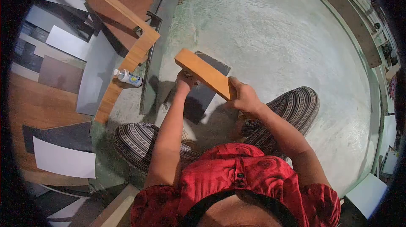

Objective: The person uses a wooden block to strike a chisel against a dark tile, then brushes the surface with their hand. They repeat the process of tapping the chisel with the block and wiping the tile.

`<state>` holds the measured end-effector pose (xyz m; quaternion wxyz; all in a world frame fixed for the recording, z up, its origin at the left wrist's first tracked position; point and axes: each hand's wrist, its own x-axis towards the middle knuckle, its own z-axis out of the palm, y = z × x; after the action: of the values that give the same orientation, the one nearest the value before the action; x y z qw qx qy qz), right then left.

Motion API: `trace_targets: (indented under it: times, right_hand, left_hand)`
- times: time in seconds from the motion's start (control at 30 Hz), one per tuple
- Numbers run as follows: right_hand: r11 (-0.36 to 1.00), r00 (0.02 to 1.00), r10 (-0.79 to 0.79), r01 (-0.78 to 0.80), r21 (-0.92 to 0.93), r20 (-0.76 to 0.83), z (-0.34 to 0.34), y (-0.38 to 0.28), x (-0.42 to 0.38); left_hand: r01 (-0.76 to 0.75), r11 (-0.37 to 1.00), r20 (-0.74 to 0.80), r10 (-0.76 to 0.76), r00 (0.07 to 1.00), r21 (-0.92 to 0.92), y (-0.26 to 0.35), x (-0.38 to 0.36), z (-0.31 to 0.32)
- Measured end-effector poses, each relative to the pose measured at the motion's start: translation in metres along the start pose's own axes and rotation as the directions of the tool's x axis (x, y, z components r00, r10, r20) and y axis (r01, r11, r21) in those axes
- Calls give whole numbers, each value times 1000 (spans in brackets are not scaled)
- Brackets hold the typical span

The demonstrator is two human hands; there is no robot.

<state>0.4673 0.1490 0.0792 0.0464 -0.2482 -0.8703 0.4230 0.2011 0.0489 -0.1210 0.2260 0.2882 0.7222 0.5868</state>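
Red patterned shirt [228, 163]: nearest to me, its folds filling the lower middle of my view.
Striped trousers [296, 106]: my knees spread either side of the work; my feet are mostly hidden.
Right hand [245, 95]: grasping the near, right-hand end of the block, thumb over the upper edge; the fingers beneath are hidden.
Orange-brown oblong wooden block [205, 72]: in front of me, between my hands, raised above the floor [275, 36]; long axis slanting from far left to near right.
Left hand [187, 82]: at the block's underside on the near side, towards its far end; the block lies just beyond it, up and to the right. Shadow and wood cover the fingers, so I cannot tell whether they are clenched.
Nearer hand: each is right at the block, the right at its near end.
Dark grey flat slab [196, 104]: below the block, running crosswise to it; its middle is covered, and I cannot tell whether they touch.
White bottle with a blue label [128, 78]: well left, by an angled light-brown wooden strip [137, 56]; upright or lying, I cannot tell.
Far edges: dark, cut off by the lens.
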Motion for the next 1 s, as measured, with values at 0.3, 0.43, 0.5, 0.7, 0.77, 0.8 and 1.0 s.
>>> trace_targets:
  times: [0.3, 0.43, 0.5, 0.7, 0.77, 0.8, 1.0]
  right_hand:
    - [969, 952, -238, 246, 19, -191, 4, -4, -3]
    - [983, 996, -19, 35, -182, 90, 2, -2, 3]
    - [987, 996, -3, 17, -158, 86, -4, -8, -1]
    - [951, 919, -300, 308, -7, -255, 4, -14, -8]
    - [937, 889, -339, 350, -21, -309, 2, -15, -6]
    - [984, 978, -168, 159, -85, -120, 1, -14, -4]
    - [982, 998, -7, 19, -188, 64, 1, -4, -1]
  left_hand:
    - [-358, 845, 156, 322, 934, 398, 30, -11, -1]
    - [-520, 522, 218, 532, 818, 676, 17, -1, -4]
    - [-517, -87, 443, 646, 621, 851, 9, 4, -5]
    - [-633, 255, 389, 606, 694, 731, 15, -4, -6]
    - [-422, 763, 293, 313, 904, 490, 42, -11, -2]
    - [-427, 760, 295, 316, 902, 490, 33, -5, -2]
    - [-376, 812, 177, 332, 927, 447, 7, 0, 4]
